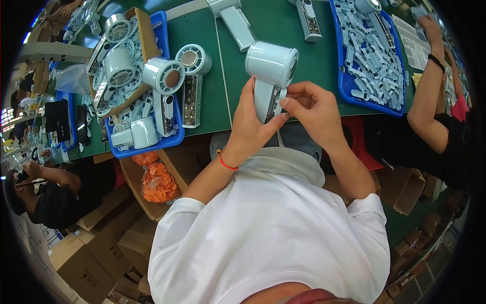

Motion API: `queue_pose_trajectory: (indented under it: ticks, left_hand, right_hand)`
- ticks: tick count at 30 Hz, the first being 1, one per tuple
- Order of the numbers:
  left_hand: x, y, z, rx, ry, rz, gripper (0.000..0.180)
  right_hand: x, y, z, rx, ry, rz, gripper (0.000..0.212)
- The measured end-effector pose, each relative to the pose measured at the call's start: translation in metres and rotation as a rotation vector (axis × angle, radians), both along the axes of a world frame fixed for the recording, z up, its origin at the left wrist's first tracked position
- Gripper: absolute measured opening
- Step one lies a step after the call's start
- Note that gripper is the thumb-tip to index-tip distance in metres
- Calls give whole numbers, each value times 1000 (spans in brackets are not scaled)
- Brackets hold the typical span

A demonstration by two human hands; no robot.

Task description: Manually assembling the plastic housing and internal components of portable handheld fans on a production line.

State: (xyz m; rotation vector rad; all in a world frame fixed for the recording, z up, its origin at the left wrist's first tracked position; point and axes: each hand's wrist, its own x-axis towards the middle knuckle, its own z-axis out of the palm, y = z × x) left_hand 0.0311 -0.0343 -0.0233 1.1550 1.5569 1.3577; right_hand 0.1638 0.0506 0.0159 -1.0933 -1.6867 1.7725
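Observation:
A pale-blue handheld fan [271, 61] is held up over the table's near edge, its round head uppermost and its handle pointing toward me. My left hand [248, 124] is closed around the handle. On the handle's right side a dark strip of inner parts shows. My right hand [316, 114] pinches a small pale-blue plastic piece [282, 95] against that side; its fingers partly hide it. Beyond the held fan lies another fan [234, 23]. To the left, a fan with an exposed circuit board [192, 101] lies beside a loaded blue tray [178, 136].
A cardboard box [148, 35] of fans rests in the left tray. At the right, a blue tray [344, 93] holds many small pale-blue pieces. One more open-handled fan [309, 23] lies far off. Co-workers' arms [428, 96] show at both sides. Orange bagged parts [159, 182] sit below.

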Motion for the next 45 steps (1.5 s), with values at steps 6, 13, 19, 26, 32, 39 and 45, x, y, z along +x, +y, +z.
queue_pose_trajectory:
  ticks: [6, 13, 19, 26, 32, 39, 45]
  left_hand:
    - [5, 3, 1, 1, 99, 53, 78]
    - [3, 10, 1, -14, 158, 52, 66]
    - [1, 9, 0, 27, 113, -9, 58]
    - [-8, 9, 11, -203, -230, -133, 53]
    - [-2, 12, 8, -150, -169, -68, 54]
    - [10, 11, 10, -60, 32, 16, 58]
    - [14, 9, 5, -11, 181, 29, 57]
  right_hand:
    - [-3, 4, 0, 5, -24, -13, 20]
    - [-3, 15, 1, -47, -91, 4, 22]
    - [2, 30, -7, -274, -56, 119, 29]
    - [-4, 15, -29, -177, 282, 98, 48]
    - [-2, 16, 8, 126, -210, 191, 34]
    - [1, 15, 13, 373, -329, 213, 39]
    - [11, 24, -4, 173, -275, 238, 43]
